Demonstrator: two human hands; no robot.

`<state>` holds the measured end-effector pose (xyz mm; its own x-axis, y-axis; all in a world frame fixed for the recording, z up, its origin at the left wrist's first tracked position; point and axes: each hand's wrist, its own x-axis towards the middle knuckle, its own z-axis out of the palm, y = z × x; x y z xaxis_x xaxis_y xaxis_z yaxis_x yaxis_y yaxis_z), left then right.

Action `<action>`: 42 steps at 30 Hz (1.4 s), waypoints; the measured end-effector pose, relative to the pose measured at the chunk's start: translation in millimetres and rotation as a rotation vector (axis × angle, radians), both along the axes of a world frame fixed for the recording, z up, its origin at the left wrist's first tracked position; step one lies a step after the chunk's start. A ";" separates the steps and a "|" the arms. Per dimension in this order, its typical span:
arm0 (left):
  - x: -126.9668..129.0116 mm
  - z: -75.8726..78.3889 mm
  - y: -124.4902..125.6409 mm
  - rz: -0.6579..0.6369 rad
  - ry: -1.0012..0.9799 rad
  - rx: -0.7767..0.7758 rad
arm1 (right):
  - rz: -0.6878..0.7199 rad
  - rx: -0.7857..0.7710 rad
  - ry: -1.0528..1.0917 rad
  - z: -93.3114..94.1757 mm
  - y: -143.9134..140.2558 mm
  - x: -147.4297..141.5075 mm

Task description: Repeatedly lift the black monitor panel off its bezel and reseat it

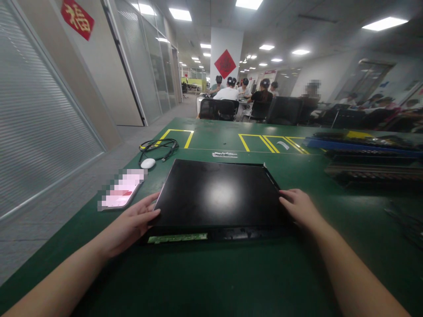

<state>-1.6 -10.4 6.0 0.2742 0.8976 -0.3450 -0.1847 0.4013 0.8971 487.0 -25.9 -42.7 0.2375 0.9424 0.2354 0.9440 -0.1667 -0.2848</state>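
Observation:
A glossy black display panel (198,189) lies above a black frame (244,233) in front of me, a ceiling light mirrored on its face. The frame sticks out past the panel at the near side and the far right corner. Along the near edge shows a green circuit board strip (176,238). My left hand (132,220) grips the panel's left edge, thumb on top and fingers partly hidden beneath. At the right edge my right hand (302,209) pinches the panel between thumb and fingers. Whether the panel touches the frame I cannot tell.
On the green table (218,281), a phone (124,189), a white mouse (148,163) and a coiled black cable (168,152) lie left. Stacked dark panels (370,165) occupy the right side, with a blue piece (350,145) among them. People sit at desks beyond.

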 end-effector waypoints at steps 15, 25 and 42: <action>-3.0 -5.4 2.4 -0.020 0.214 0.225 | -0.040 0.004 0.046 -7.7 4.0 4.6; -14.0 -21.2 13.0 -0.058 0.717 0.557 | -0.087 -0.016 0.106 -7.2 1.6 3.3; -12.4 -33.2 20.7 -0.062 0.845 0.608 | -0.183 -0.031 0.503 -17.4 5.3 17.1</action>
